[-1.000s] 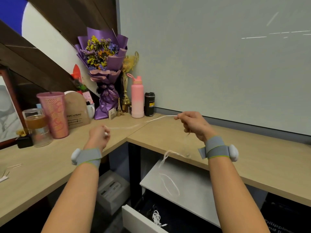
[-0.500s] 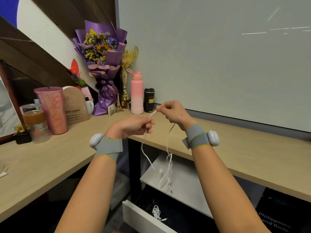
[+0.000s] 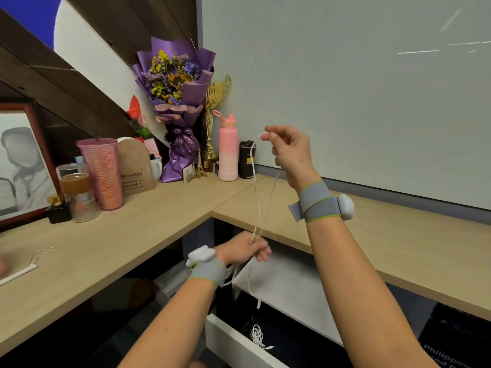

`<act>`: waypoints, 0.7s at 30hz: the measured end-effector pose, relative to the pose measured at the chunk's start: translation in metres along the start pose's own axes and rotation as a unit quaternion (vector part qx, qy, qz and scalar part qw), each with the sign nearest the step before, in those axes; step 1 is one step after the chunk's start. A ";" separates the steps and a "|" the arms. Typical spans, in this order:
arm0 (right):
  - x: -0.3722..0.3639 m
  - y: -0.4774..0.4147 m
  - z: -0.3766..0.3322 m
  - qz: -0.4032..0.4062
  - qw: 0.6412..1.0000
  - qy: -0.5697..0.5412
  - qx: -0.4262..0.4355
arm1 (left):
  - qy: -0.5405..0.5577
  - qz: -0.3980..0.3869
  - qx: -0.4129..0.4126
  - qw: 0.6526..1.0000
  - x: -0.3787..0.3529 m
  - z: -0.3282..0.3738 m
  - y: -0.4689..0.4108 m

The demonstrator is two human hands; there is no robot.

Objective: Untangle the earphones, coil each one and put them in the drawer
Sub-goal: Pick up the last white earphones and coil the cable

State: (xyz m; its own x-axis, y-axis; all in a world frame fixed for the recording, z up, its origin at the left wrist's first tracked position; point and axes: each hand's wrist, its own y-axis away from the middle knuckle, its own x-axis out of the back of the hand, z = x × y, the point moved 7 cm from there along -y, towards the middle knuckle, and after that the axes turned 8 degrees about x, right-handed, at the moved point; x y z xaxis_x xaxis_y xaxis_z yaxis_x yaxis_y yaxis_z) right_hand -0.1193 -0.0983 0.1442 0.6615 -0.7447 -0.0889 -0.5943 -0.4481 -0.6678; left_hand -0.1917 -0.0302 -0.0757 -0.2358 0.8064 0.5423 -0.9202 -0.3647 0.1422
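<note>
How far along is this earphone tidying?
One coiled earphone already lies in the open drawer. A second white earphone cable hangs doubled between the raised right hand and lower left hand. It is not yet coiled or stowed.

Open white drawer [image 3: 233, 343] below the L-shaped light wooden desk [image 3: 132, 235]: its dark interior is unobstructed from above except for one coiled white earphone [image 3: 257, 335] near the front. Desk surfaces near the edges lie bare. The corner is crowded by a purple-wrapped flower bouquet [image 3: 175, 102], pink water bottle [image 3: 228, 150] and pink studded tumbler [image 3: 102, 172].
</note>
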 end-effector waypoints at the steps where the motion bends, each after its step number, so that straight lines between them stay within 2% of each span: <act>1: 0.005 -0.003 -0.003 0.015 1.000 0.003 0.009 | -0.012 0.001 0.022 1.000 -0.005 -0.020 -0.002; 4: 0.014 -0.008 -0.005 0.030 0.999 0.032 0.027 | -0.008 0.012 0.091 0.996 -0.018 -0.070 -0.004; 6: 0.015 -0.006 -0.003 0.028 0.997 0.056 0.035 | -0.041 0.025 0.104 0.993 -0.018 -0.084 -0.002; 8: 0.014 -0.002 0.000 0.026 0.996 0.077 0.043 | -0.063 -0.003 0.105 0.992 -0.017 -0.085 0.000; 10: 0.011 0.000 0.002 0.010 0.992 0.111 0.055 | 0.049 -0.020 0.096 0.994 -0.010 -0.072 0.000; 12: 0.007 0.000 0.005 -0.018 0.986 0.154 0.053 | 0.212 0.012 0.087 0.973 0.008 -0.054 0.001; 14: 0.004 0.001 0.015 -0.049 0.973 0.222 0.030 | 0.286 0.042 0.080 0.954 0.028 -0.040 0.003; 17: 0.005 0.005 0.028 -0.073 0.942 0.327 0.011 | 0.208 0.025 0.098 0.973 0.046 -0.027 0.008; 21: -0.003 0.010 0.035 -0.078 0.962 0.261 -0.005 | 0.014 -0.020 0.115 0.993 0.037 -0.020 0.013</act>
State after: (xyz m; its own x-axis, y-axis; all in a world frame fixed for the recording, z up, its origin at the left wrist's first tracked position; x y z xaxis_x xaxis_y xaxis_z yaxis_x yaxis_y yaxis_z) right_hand -0.1114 -0.0827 0.1119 0.4254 -0.8136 0.3964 -0.5119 -0.5775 -0.6360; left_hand -0.2191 0.0042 -0.0707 -0.2130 0.8338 0.5093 -0.8338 -0.4269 0.3502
